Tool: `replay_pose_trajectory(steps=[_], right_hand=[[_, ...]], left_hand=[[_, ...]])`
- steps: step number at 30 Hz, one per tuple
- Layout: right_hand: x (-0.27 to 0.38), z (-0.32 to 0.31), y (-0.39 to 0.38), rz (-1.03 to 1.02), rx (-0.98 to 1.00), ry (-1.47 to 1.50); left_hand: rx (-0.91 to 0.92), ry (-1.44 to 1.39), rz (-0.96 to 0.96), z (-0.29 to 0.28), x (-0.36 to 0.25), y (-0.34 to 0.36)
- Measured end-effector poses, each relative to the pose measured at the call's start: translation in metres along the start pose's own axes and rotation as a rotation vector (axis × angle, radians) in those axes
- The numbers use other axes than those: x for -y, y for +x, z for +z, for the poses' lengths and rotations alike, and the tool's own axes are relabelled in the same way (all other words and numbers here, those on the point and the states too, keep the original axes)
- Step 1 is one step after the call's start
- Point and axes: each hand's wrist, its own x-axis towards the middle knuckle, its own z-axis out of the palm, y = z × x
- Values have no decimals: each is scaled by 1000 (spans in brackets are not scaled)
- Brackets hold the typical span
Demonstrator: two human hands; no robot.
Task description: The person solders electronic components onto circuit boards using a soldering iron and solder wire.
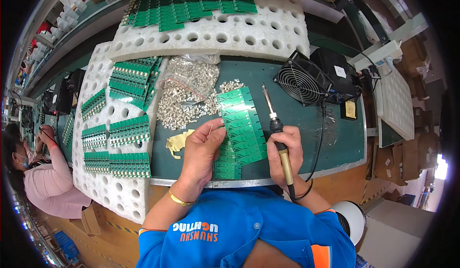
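My right hand (286,154) is wrapped round the handle of a soldering iron (284,165), its metal tip pointing up and away from me. A cable trails from the handle's lower end. My left hand (203,148) is closed in a pinch, with a thin strand of solder wire (211,126) at its fingertips. Those fingers are at the left edge of a green circuit board panel (243,129). Under its near end lies a second green panel (226,166). The iron's tip is apart from the panels, to their right.
Small metallic parts (179,110) lie heaped beside a clear plastic bag (191,76). White foam trays (129,191) with holes bear several green boards (129,130). A black fan (303,80) and a black box (334,71) stand at right. A co-worker (52,181) sits at left.
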Motion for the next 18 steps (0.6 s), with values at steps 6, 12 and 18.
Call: replay_pose_trajectory(steps=[6,12,18], right_hand=[[1,-1,3,-19,37,20],[3,-2,3,-2,47,53],[-1,-1,0,-18,38,79]], left_hand=[[-23,24,22,1,2,1],[-37,3,17,0,2,1],[-29,-7,16,-1,1,0]])
